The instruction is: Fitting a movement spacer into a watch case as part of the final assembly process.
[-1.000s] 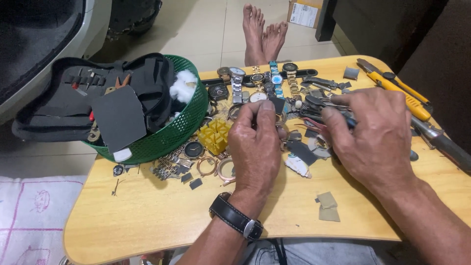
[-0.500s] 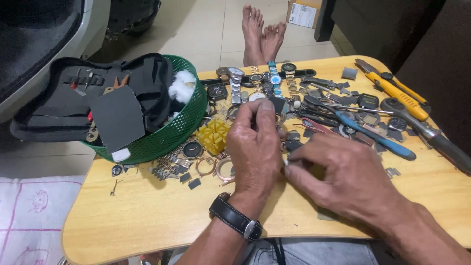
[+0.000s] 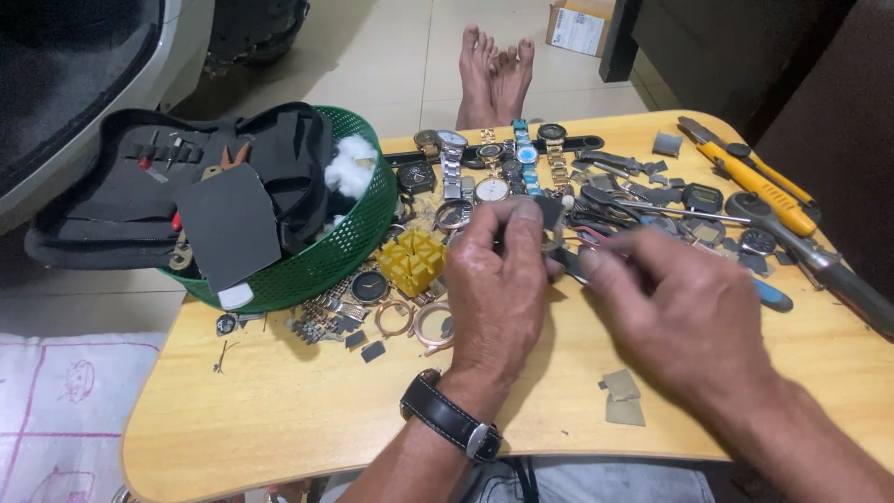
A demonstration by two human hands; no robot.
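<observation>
My left hand (image 3: 498, 279), with a black-strapped watch (image 3: 452, 424) on its wrist, is raised over the middle of the wooden table (image 3: 279, 410). Its thumb and fingers pinch a small dark watch part (image 3: 549, 212). My right hand (image 3: 684, 321) is blurred and sits just to the right, its fingertips close to the left hand's fingers. Whether it holds anything is unclear. A heap of watches and watch parts (image 3: 494, 168) lies just beyond both hands.
A green basket (image 3: 363, 244) at the left holds a black tool pouch (image 3: 233, 186) and white cotton (image 3: 349, 168). A yellow block (image 3: 412, 261), metal rings (image 3: 410, 321), a yellow utility knife (image 3: 759, 184) and a blue-handled tool (image 3: 773, 296) lie around. Bare feet (image 3: 494, 70) rest beyond the table.
My right hand has come away from the tool pile on the right and moved left, up to the left hand. The left hand has stayed nearly in place.
</observation>
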